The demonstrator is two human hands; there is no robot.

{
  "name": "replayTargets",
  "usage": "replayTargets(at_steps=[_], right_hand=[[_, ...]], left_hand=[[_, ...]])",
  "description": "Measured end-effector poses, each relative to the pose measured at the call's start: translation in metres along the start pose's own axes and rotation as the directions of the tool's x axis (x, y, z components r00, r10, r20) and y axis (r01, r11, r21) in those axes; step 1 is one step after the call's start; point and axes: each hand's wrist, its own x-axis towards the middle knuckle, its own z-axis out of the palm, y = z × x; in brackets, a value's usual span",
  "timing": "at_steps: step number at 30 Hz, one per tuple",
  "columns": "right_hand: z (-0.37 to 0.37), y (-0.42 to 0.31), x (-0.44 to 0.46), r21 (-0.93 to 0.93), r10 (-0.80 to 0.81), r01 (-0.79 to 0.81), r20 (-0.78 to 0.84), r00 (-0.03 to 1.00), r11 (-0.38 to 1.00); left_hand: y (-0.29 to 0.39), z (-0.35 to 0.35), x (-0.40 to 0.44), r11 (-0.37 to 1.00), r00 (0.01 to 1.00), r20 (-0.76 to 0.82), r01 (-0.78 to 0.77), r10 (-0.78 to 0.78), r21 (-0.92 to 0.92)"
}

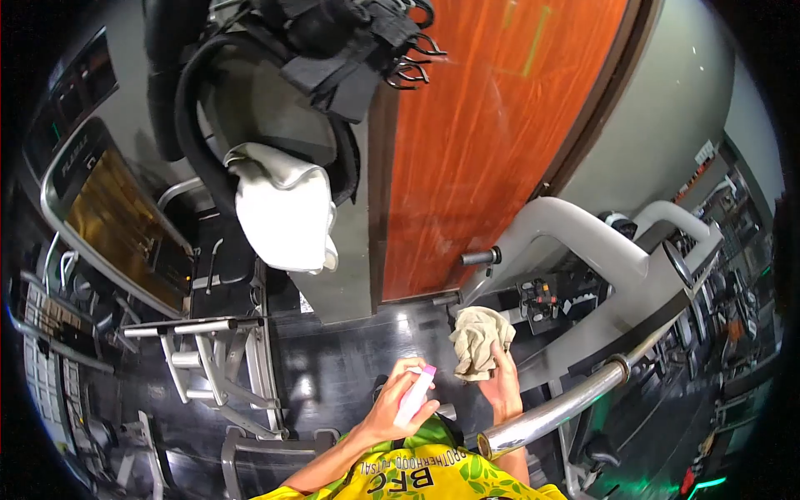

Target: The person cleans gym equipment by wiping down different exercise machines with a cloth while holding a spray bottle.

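Near the bottom middle, my left hand (397,410) is closed round a small white bottle (414,398) with a pink top, which tilts up to the right. To its right, my right hand (502,385) holds a crumpled beige cloth (478,340), with the thumb against the cloth's right side. The bottle and the cloth are apart. Both hands are in front of the yellow and green shirt, above the dark floor.
A white cloth (283,217) hangs over a black loop at the upper left. Black straps with hooks (358,50) hang above. An orange wooden panel (475,142) stands ahead. A grey machine frame (592,242) with a metal bar (554,408) is close on the right.
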Motion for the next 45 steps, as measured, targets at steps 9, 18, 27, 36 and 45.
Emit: replayTargets(at_steps=[9,18,27,36,45], right_hand=[[-0.038,-0.002,0.008,0.11,-0.208,0.243,-0.265,0.942,0.964],[-0.047,-0.005,0.007,0.07,-0.463,0.532,-0.406,0.787,0.844],[-0.028,-0.005,-0.001,-0.033,-0.556,0.666,-0.582,0.593,0.745],[-0.027,0.029,-0.022,-0.126,-0.594,0.746,-0.696,0.404,0.654],[-0.001,0.056,-0.018,-0.433,-0.596,0.606,-0.798,0.086,0.667]], left_hand=[[-0.03,0.006,0.061,0.983,0.985,0.159,0.091,-0.065,-0.159],[-0.071,0.036,0.142,0.852,0.835,0.55,0.299,-0.016,-0.43],[-0.077,0.075,0.191,0.875,0.761,0.59,0.062,0.271,-0.481],[-0.111,0.092,0.2,0.815,0.696,0.674,0.226,0.248,-0.533],[-0.127,0.094,0.232,0.716,0.649,0.421,-0.285,0.634,-0.637]])
